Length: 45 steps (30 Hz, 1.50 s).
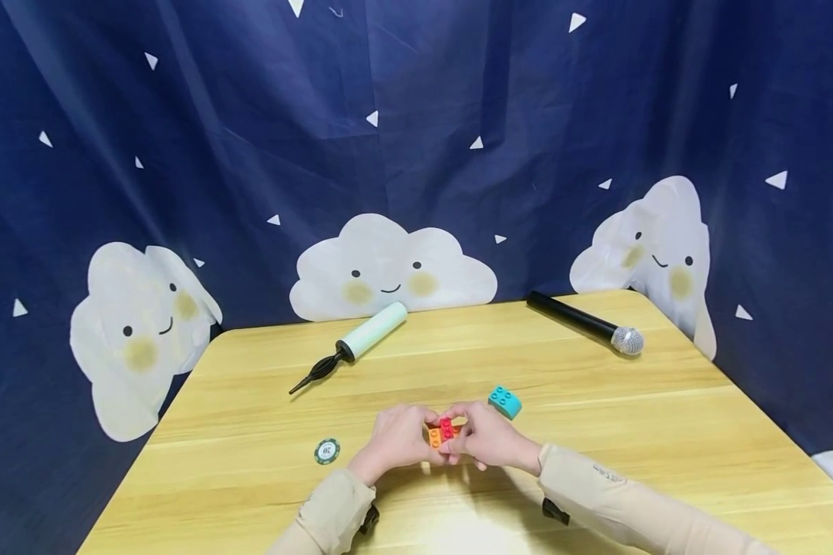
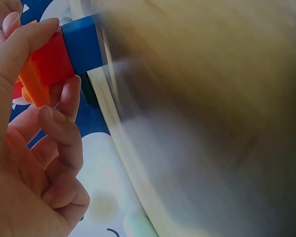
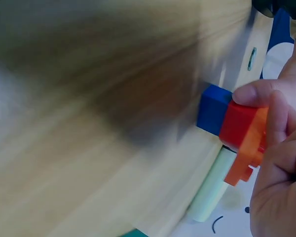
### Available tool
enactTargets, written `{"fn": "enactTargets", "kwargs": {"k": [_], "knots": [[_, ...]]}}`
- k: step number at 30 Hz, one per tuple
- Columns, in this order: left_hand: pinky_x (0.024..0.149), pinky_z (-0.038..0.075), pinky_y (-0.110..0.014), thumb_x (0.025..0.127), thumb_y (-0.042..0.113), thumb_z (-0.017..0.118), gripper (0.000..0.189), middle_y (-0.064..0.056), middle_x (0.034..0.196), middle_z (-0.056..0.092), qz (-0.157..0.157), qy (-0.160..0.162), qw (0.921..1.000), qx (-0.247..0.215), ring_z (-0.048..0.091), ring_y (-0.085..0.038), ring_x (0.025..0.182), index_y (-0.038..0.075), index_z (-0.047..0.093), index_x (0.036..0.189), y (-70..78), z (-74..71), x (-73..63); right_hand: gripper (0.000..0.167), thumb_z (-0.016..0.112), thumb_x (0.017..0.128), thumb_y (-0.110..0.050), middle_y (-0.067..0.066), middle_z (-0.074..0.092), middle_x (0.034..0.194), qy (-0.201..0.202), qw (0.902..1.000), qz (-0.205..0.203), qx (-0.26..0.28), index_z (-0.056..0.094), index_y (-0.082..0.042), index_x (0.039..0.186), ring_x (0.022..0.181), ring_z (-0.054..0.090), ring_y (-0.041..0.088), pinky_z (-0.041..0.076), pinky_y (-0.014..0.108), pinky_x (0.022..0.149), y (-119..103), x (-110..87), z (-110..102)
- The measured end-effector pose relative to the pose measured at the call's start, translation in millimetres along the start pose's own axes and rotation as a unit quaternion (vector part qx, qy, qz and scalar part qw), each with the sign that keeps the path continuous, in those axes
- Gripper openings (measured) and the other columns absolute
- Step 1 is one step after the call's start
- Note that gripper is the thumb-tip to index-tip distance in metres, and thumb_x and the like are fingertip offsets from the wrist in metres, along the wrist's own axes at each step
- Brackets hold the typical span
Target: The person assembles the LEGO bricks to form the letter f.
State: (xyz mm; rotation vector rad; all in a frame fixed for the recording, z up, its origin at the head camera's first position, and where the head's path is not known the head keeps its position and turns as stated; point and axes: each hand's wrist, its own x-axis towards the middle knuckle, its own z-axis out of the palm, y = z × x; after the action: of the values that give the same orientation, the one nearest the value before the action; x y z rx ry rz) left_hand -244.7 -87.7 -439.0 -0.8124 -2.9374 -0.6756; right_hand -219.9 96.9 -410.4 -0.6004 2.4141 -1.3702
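Between left grip, right grip: pinched brick stack, table contact unclear.

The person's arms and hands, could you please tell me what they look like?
The left sleeve and right sleeve are beige, reaching the wrists; the right one bears a small grey marking, too small to read. A small black piece shows under each. The left hand and right hand wear no gloves.

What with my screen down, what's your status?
Left hand and right hand pinching brick stack. Teal brick separate, just beyond right hand. Nothing visibly in the way.
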Motion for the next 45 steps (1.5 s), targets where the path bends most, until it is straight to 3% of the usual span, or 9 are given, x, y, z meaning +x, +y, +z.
{"fn": "enactTargets", "kwargs": {"k": [6, 17, 21, 24, 30, 33, 37, 42, 45], "knots": [[0.05, 0.031, -0.021, 0.059, 0.056, 0.082, 0.034, 0.021, 0.062, 0.05, 0.0, -0.008, 0.9999, 0.007, 0.038, -0.001, 0.054, 0.031, 0.068, 0.078, -1.1, -3.2, -0.5, 0.041, 0.069, 0.084, -0.003, 0.002, 0.065, 0.059, -0.006, 0.9994, -0.007, -0.033, 0.053, 0.01, 0.121, 0.033, 0.042, 0.003, 0.037, 0.02, 0.034, -10, 1.9, 2], [0.05, 0.031, -0.021, 0.06, 0.051, 0.082, 0.03, 0.02, 0.063, 0.05, 0.007, -0.015, 0.9995, 0.029, 0.038, -0.001, 0.054, 0.029, 0.067, 0.073, 2.2, -3.7, -2.0, 0.034, 0.066, 0.084, 0.004, 0.003, 0.062, 0.056, -0.006, 0.9992, 0.002, -0.041, 0.053, 0.012, 0.114, 0.039, 0.05, 0.011, 0.046, 0.031, 0.037, -13, 0.9, 8], [0.05, 0.032, -0.02, 0.057, 0.051, 0.085, 0.039, 0.019, 0.071, 0.059, 0.019, -0.02, 0.9992, 0.03, 0.039, 0.002, 0.056, 0.027, 0.07, 0.084, -0.1, -7.9, -6.5, 0.035, 0.065, 0.084, 0.004, 0.005, 0.062, 0.057, -0.007, 0.9992, -0.003, -0.04, 0.052, 0.013, 0.115, 0.038, 0.048, 0.009, 0.044, 0.028, 0.037, -14, 0.3, 10], [0.054, 0.034, -0.02, 0.055, 0.049, 0.086, 0.051, 0.016, 0.085, 0.066, 0.009, -0.028, 0.9995, 0.013, 0.045, 0.002, 0.06, 0.024, 0.071, 0.096, -1.1, -17.7, -12.8, 0.038, 0.067, 0.084, 0.001, 0.004, 0.062, 0.058, -0.013, 0.9984, -0.002, -0.055, 0.053, 0.013, 0.117, 0.038, 0.048, 0.008, 0.042, 0.024, 0.036, -13, 0.6, 10], [0.066, 0.039, -0.025, 0.057, 0.051, 0.085, 0.063, 0.014, 0.101, 0.069, -0.007, -0.008, 0.9999, 0.001, 0.064, -0.012, 0.086, 0.023, 0.067, 0.111, 4.5, -38.5, -23.1, 0.06, 0.076, 0.08, -0.011, -0.001, 0.062, 0.058, -0.006, 0.9941, 0.01, -0.108, 0.049, 0.007, 0.13, 0.038, 0.046, 0.008, 0.04, 0.021, 0.038, -19, 0.9, 4], [0.068, 0.04, -0.027, 0.058, 0.053, 0.084, 0.062, 0.016, 0.101, 0.069, 0.001, 0.009, 0.9997, 0.023, 0.065, -0.013, 0.089, 0.026, 0.067, 0.111, 7.3, -37.1, -20.5, 0.068, 0.08, 0.076, -0.013, -0.002, 0.06, 0.056, 0.004, 0.9933, 0.017, -0.114, 0.048, 0.004, 0.134, 0.037, 0.045, 0.009, 0.043, 0.023, 0.038, -24, -1.2, -5], [0.067, 0.04, -0.026, 0.059, 0.058, 0.082, 0.062, 0.017, 0.098, 0.068, 0.008, 0.026, 0.9982, 0.054, 0.062, -0.007, 0.084, 0.029, 0.067, 0.111, 12.6, -30.4, -16.8, 0.068, 0.081, 0.074, -0.01, -0.001, 0.062, 0.056, 0.007, 0.9946, 0.017, -0.102, 0.049, 0.004, 0.133, 0.035, 0.044, 0.009, 0.041, 0.023, 0.038, -25, -8.8, -22], [0.065, 0.037, -0.023, 0.06, 0.059, 0.081, 0.057, 0.017, 0.095, 0.067, 0.007, 0.042, 0.9973, 0.06, 0.058, -0.002, 0.079, 0.03, 0.068, 0.107, 15.3, -19.8, -13.1, 0.064, 0.076, 0.077, -0.005, 0.011, 0.066, 0.062, 0.039, 0.9954, 0.047, -0.073, 0.047, 0.004, 0.134, 0.035, 0.04, 0.008, 0.038, 0.021, 0.038, -8, -19.4, -42], [0.063, 0.036, -0.022, 0.061, 0.058, 0.081, 0.053, 0.016, 0.096, 0.067, 0.003, 0.05, 0.9972, 0.055, 0.058, -0.003, 0.077, 0.03, 0.07, 0.103, 14.1, -15.0, -12.1, 0.062, 0.074, 0.08, -0.005, 0.014, 0.067, 0.076, 0.072, 0.9928, 0.065, -0.071, 0.046, 0.004, 0.135, 0.043, 0.05, 0.012, 0.044, 0.025, 0.039, 7, -24.8, -46]]}}
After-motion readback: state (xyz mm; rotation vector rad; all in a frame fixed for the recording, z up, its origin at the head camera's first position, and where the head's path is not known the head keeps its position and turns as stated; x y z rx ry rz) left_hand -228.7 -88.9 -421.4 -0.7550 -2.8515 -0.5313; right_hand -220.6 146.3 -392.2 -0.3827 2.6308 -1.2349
